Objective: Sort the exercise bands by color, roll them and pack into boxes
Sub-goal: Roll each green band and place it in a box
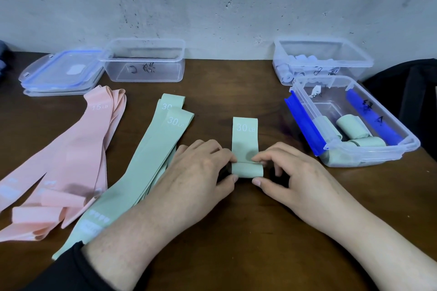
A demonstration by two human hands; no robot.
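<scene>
Rolling is being carried out at the centre of the table (248, 231), as seen from the head view, the only view given. A green band (244, 139) marked 30 LB is being held at its near end, where a short roll (247, 169) is already formed. The roll's axis is lying left to right across the body, while the unrolled length is stretching straight away from the person toward the wall. The left hand (201, 168) is being kept on the roll's left end and the right hand (290, 172) on its right end; each is pinching the roll between curled fingertips above and a thumb below. Both hands are equally near, so the coming turns are judged to run forward, away from the body, along the flat strip.

The green box (378, 158), with blue clips and several green rolls already inside, is standing just to the right of the right hand, making that hand the nearer one for packing. Unrolled green bands (151, 160) and pink bands (71, 153) are lying to the left, partly under the left forearm. An empty box (144, 73) is waiting at the back left.
</scene>
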